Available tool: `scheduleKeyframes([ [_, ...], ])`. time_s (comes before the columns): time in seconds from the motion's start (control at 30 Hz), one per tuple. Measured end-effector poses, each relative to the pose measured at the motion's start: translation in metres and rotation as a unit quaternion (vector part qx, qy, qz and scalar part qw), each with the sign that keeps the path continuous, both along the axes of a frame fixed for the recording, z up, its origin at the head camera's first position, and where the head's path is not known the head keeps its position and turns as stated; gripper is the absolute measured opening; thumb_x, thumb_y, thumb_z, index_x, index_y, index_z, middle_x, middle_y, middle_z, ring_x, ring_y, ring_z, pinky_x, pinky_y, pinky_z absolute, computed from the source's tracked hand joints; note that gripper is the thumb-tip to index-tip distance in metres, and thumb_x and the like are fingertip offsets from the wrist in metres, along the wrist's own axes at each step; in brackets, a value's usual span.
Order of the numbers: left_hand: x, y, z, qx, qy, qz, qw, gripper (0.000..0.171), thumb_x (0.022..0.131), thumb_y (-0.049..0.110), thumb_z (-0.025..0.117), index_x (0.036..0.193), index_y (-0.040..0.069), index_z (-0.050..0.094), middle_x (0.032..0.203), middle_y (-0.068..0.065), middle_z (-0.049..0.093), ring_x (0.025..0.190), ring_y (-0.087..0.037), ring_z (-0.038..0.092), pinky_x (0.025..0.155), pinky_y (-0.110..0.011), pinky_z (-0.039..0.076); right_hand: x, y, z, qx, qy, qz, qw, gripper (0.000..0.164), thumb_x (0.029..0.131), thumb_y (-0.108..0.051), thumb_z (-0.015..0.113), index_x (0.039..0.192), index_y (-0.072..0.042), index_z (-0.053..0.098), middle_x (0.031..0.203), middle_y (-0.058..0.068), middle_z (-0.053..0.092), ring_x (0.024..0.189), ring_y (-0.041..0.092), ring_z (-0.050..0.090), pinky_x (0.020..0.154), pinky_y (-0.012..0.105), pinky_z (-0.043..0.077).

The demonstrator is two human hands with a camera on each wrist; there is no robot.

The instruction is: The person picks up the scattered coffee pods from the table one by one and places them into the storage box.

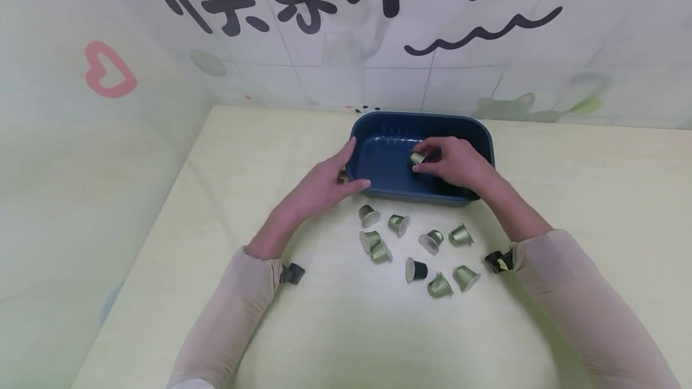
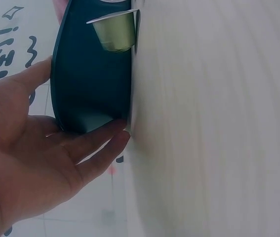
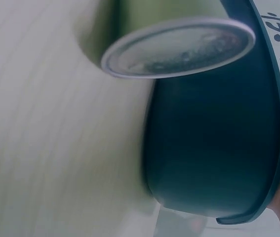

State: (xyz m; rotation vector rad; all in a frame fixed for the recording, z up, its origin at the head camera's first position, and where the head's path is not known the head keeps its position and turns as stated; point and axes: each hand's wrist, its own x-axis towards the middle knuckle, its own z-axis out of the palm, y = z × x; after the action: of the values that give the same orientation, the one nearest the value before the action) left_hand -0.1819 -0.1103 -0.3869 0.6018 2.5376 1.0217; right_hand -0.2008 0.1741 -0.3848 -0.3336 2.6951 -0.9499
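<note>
So, a green pod point(image 1: 417, 159) is being pinched between the thumb and fingertips of the right hand point(image 1: 455, 161), right inside the blue tub point(image 1: 400, 194). It's tipped a bit on its side, and whether the tub's floor is touched can't really be told from here.

At the tub's left end, the left hand point(image 1: 327, 183) is spread, fingers fairly straight, with the rim touched by the fingertips. Nothing is being gripped on that side; the tub just seems to be steadied.

Nine more pods are scattered on the table point(image 1: 346, 335) in front of the tub: eight green pods point(image 1: 461, 235) and one dark pod point(image 1: 416, 269). Most are lying on their sides, and two of the green ones on the left look to be touching. No other pod can be seen in the tub, though part of it is hidden by the right hand.

As for the step, it'd be read as one pod being placed in the tub, but a pick-out can't be ruled out from a single moment. If it's a placement, a low, gentle release is called for next, fingers loosened near the floor so the pod isn't rolled, with the tub kept steady meanwhile.
</note>
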Motion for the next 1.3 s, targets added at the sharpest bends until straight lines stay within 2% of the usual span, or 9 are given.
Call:
scheduleKeyframes([
  [0.23,0.0002,-0.0008,-0.0001,0.001,0.0,0.0,1.0,0.092,0.096,0.044,0.064,0.161,0.019,0.005,0.159,-0.011,0.033,0.12,-0.027,0.059,0.101,-0.038,0.047,-0.0001,-0.0005,0.0,0.001,-0.005,0.003,1.0,0.037,0.091,-0.028,0.074,0.122,-0.009,0.067,0.108,0.014,0.068,0.09,0.026,0.063,0.076,0.039,0.047],
  [0.53,0.001,-0.0005,0.0001,0.007,-0.003,0.001,1.0,0.092,0.095,0.044,0.065,0.161,0.019,0.005,0.159,-0.012,0.033,0.12,-0.026,0.059,0.101,-0.038,0.047,-0.0006,-0.0028,-0.003,0.011,-0.012,0.007,1.0,0.036,0.09,-0.028,0.075,0.12,-0.009,0.069,0.103,0.012,0.068,0.093,0.026,0.062,0.081,0.044,0.047],
  [1.03,-0.0002,0.0002,-0.0017,0.018,0.004,-0.003,0.9998,0.091,0.096,0.039,0.065,0.161,0.015,0.005,0.163,-0.008,0.021,0.124,-0.027,0.056,0.101,-0.036,0.047,-0.0041,-0.0043,-0.0059,0.015,-0.033,0.017,0.999,0.038,0.092,-0.027,0.073,0.124,-0.008,0.068,0.105,0.012,0.067,0.093,0.027,0.059,0.08,0.042,0.045],
  [1.3,-0.0013,0.0011,-0.0012,0.013,0.021,-0.018,0.9995,0.091,0.097,0.037,0.064,0.16,0.012,0.003,0.166,-0.008,0.003,0.129,-0.028,0.052,0.103,-0.036,0.046,-0.0045,-0.0047,-0.0048,0.017,-0.043,0.013,0.999,0.038,0.093,-0.026,0.072,0.126,-0.007,0.066,0.108,0.014,0.066,0.095,0.028,0.059,0.082,0.043,0.046],
])
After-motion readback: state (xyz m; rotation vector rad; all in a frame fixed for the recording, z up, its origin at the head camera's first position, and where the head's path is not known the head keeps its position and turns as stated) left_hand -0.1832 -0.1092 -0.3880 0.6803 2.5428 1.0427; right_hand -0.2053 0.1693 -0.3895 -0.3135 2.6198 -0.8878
